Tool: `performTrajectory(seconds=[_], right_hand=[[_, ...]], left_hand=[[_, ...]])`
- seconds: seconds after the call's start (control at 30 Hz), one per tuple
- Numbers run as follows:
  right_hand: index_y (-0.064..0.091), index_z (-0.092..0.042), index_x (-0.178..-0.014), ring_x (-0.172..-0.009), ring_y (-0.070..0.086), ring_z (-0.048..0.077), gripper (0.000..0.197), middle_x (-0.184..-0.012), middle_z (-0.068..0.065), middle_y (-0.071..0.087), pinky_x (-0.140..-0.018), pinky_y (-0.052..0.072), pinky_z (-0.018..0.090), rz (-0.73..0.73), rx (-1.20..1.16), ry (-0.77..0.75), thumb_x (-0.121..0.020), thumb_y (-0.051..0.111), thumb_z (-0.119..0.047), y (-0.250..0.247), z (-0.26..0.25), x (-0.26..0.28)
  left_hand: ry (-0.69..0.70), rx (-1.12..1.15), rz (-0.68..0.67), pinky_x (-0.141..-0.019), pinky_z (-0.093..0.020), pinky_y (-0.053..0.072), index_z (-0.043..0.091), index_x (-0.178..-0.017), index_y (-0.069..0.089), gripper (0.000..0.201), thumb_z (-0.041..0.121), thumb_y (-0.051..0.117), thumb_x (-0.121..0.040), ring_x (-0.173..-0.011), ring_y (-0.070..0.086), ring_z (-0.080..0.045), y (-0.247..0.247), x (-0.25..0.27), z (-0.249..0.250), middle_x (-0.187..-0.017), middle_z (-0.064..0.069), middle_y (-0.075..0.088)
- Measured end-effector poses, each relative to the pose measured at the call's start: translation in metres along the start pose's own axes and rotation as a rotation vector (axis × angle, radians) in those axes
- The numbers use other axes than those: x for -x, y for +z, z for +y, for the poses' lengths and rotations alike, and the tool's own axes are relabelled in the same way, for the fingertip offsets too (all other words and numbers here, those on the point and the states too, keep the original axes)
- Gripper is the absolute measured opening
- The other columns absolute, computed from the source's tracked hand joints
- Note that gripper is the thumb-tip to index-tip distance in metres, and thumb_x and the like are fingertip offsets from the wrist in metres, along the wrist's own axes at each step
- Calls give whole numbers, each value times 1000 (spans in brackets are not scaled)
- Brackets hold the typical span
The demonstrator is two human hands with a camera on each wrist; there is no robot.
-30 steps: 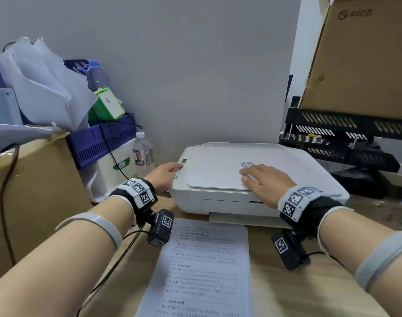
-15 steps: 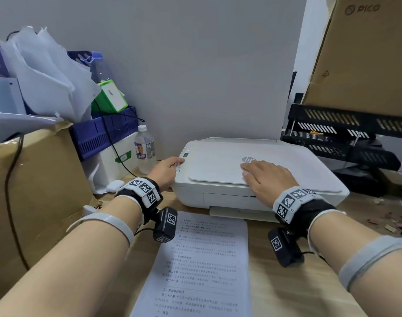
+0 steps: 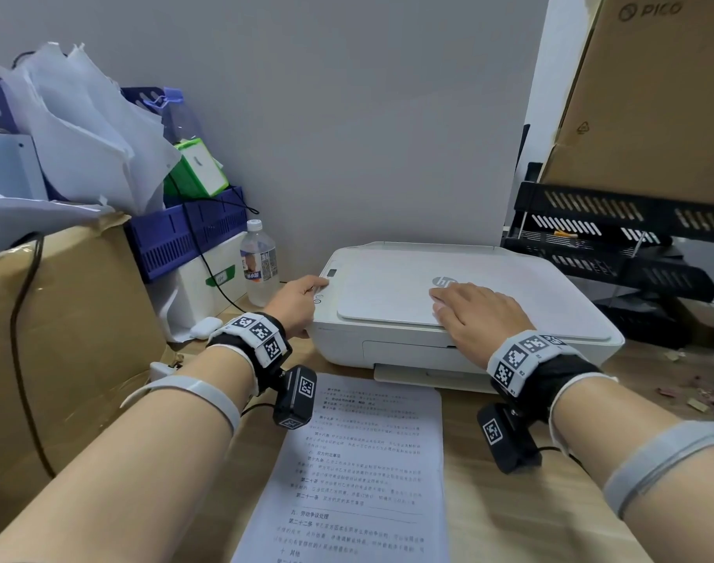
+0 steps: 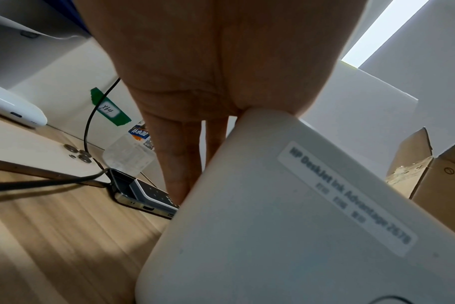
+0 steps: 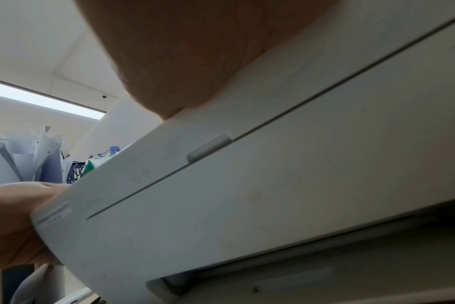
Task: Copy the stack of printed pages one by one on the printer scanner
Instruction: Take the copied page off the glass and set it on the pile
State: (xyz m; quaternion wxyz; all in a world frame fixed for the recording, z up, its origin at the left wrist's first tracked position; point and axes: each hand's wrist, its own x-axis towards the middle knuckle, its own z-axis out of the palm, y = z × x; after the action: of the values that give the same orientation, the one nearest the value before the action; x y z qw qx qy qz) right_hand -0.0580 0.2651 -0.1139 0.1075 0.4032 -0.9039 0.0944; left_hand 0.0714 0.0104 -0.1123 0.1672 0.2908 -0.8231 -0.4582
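Right hand [image 3: 479, 314] flat on printer [image 3: 550, 319], seemingly pressing.

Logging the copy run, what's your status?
Left hand open, thumb on printer control panel. Right hand flat on closed scanner lid. Printed pages on desk in front. Nothing blocking.

Left hand [image 4: 208, 67] against the white printer [image 4: 286, 216] corner, fingers [image 4: 177, 164] down its side.

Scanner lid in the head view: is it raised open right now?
No, the scanner lid lies flat and closed on the printer, with the right hand resting flat on top of it.
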Motion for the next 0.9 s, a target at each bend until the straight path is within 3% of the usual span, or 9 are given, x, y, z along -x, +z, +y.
performTrajectory(seconds=[0.27, 0.9], right_hand=[[45, -36, -138, -131, 44, 18, 44, -146, -8, 48, -107, 33, 41, 15, -6, 4, -103, 21, -44, 0, -1, 1], [41, -36, -143, -136, 40, 16, 47, -150, -8, 43, -112, 30, 41, 6, -7, 11, -103, 19, -44, 1, -1, 1]], left_hand=[[17, 21, 21, -83, -54, 58, 31, -137, 50, 42, 22, 31, -100, -107, 62, -31, 2, 2, -3, -124, -7, 62], [-17, -3, 36, -84, -52, 57, 30, -142, 45, 44, 20, 26, -103, -114, 55, -34, 4, -1, -3, -133, -7, 55]])
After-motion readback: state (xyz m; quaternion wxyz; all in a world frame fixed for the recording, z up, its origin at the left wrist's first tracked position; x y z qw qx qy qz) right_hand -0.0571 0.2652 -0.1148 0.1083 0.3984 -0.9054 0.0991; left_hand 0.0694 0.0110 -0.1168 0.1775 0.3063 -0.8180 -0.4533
